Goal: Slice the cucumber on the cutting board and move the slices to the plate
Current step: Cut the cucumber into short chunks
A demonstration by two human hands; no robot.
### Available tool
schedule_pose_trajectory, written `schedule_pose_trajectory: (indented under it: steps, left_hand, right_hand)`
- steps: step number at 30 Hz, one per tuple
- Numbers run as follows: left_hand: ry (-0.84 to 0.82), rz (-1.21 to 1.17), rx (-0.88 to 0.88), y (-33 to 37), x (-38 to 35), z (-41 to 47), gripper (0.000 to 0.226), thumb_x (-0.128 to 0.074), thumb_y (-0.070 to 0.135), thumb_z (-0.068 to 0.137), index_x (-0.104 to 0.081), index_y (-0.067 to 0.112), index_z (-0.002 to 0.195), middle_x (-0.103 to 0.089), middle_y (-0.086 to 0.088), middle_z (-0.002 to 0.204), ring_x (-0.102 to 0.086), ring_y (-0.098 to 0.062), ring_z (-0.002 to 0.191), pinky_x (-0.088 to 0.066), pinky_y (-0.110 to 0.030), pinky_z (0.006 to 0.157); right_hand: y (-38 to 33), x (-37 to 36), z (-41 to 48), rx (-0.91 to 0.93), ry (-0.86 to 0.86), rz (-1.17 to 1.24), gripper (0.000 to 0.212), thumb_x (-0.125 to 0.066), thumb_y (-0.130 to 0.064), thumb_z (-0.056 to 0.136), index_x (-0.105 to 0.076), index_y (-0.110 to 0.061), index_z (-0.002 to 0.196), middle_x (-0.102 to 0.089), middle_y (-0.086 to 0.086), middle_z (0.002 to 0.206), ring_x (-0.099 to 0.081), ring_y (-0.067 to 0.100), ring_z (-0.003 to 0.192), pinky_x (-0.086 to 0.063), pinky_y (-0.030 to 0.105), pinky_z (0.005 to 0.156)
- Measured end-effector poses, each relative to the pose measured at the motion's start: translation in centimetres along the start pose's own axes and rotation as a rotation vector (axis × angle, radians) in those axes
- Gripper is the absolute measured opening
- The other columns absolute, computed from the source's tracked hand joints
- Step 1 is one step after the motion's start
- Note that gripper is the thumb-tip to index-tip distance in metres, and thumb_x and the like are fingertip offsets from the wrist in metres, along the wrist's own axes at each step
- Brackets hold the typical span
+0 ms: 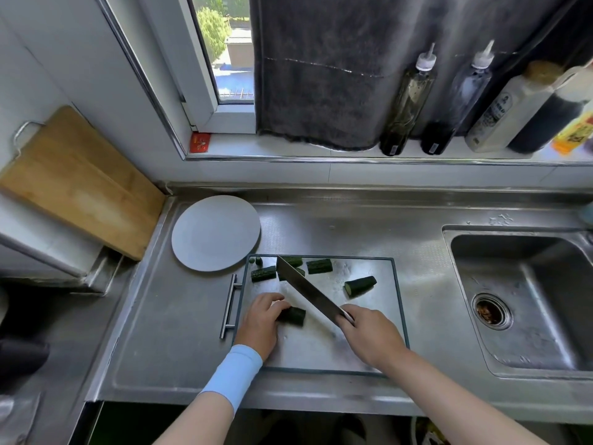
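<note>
Cutting board: a steel board with a dark rim [353, 335] lies flat on the worktop [167, 316] near its front edge, left of the sink [465, 284]. A bar handle [231, 306] runs along the board's left side.
Left hand: the left hand [261, 319], with a light blue band [234, 374] on its wrist, rests on the board's left part. Its curled fingers hold the cucumber piece [293, 315] down by its left end.
Right hand: the right hand [372, 335] is wrapped round the knife's handle over the middle of the board.
Knife: the broad blade [308, 290] slants from the right hand toward the board's far left corner and passes just right of the held piece. I cannot tell whether its edge touches the board.
Cut cucumber: four short chunks lie on the far half of the board, at [263, 273], [293, 261], [318, 265] and [360, 285]. Two tiny bits [258, 260] sit in the far left corner.
Plate: a pale round plate [215, 232] with nothing on it sits toward the worktop's back left corner, its rim at the board's far left corner.
Elsewhere: a wooden board [80, 181] leans at the left wall. Bottles [407, 101] and a dark cloth [321, 75] are at the window sill.
</note>
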State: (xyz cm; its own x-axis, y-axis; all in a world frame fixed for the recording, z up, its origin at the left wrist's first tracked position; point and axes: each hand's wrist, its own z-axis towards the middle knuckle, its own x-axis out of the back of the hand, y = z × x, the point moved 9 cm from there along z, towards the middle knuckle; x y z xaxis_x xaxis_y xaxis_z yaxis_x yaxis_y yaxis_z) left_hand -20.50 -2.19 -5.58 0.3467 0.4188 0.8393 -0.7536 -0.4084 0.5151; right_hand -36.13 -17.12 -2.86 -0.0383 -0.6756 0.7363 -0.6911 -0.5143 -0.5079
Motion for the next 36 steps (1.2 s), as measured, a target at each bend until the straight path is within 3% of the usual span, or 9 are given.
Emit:
schedule_pose_trajectory:
  steps: [5, 9, 13, 20, 27, 36]
  left_hand:
    - [0.035, 0.029, -0.12, 1.6, -0.5, -1.0, 0.039, -0.071, -0.012, 0.068, -0.069, 0.007, 0.102, -0.061, -0.008, 0.104, -0.055, -0.023, 0.096, -0.053, -0.032, 0.077]
    - [0.058, 0.034, -0.135, 1.1, -1.5, -1.2, 0.029, -0.076, -0.006, 0.073, -0.069, 0.005, 0.099, -0.061, -0.008, 0.104, -0.055, -0.022, 0.097, -0.051, -0.028, 0.08]
    - [0.075, 0.049, -0.196, 1.1, -2.2, -1.5, 0.037, -0.078, -0.009, 0.068, -0.067, 0.005, 0.1, -0.059, -0.009, 0.106, -0.054, -0.024, 0.096, -0.049, -0.027, 0.08]
    - [0.094, 0.078, -0.21, 0.5, -3.0, -2.5, 0.053, -0.08, -0.004, 0.068, -0.054, 0.014, 0.11, -0.052, -0.006, 0.112, -0.053, -0.027, 0.098, -0.049, -0.033, 0.08]
    - [0.189, 0.149, -0.311, 0.9, -3.2, -2.9, 0.045, -0.081, 0.002, 0.072, -0.058, 0.014, 0.108, -0.055, -0.005, 0.112, -0.054, -0.027, 0.102, -0.045, -0.035, 0.089]
    - [0.201, 0.124, -0.295, 0.6, -3.1, -2.9, 0.042, -0.08, 0.003, 0.076, -0.06, 0.015, 0.11, -0.057, -0.004, 0.117, -0.056, -0.026, 0.107, -0.046, -0.034, 0.091]
  right_hand:
    - [-0.4, -0.8, 0.2, 0.023, -0.062, -0.04, 0.026, -0.044, -0.042, 0.1, -0.056, -0.029, 0.081, -0.06, -0.005, 0.067, -0.051, 0.013, 0.058, -0.036, 0.029, 0.052]
    - [-0.5, -1.3, 0.5, 0.033, -0.089, -0.092, 0.026, -0.044, -0.041, 0.1, -0.054, -0.03, 0.079, -0.059, -0.006, 0.069, -0.052, 0.012, 0.06, -0.039, 0.031, 0.054]
    - [-0.6, -2.0, 0.6, 0.052, -0.115, -0.15, 0.028, -0.041, -0.038, 0.101, -0.047, -0.034, 0.074, -0.058, -0.006, 0.07, -0.049, 0.011, 0.065, -0.034, 0.03, 0.053]
    - [-1.2, -2.7, 0.9, 0.073, -0.128, -0.175, 0.021, -0.039, -0.034, 0.102, -0.058, -0.028, 0.095, -0.063, -0.001, 0.076, -0.055, 0.022, 0.072, -0.043, 0.035, 0.06]
    - [-1.4, -3.2, 0.9, 0.091, -0.135, -0.209, 0.022, -0.038, -0.036, 0.104, -0.058, -0.036, 0.11, -0.068, -0.004, 0.084, -0.059, 0.02, 0.075, -0.05, 0.034, 0.066]
    - [-2.5, -2.9, 0.6, 0.096, -0.078, -0.217, 0.021, -0.035, -0.037, 0.104, -0.056, -0.032, 0.102, -0.064, -0.001, 0.076, -0.057, 0.019, 0.069, -0.044, 0.035, 0.06]
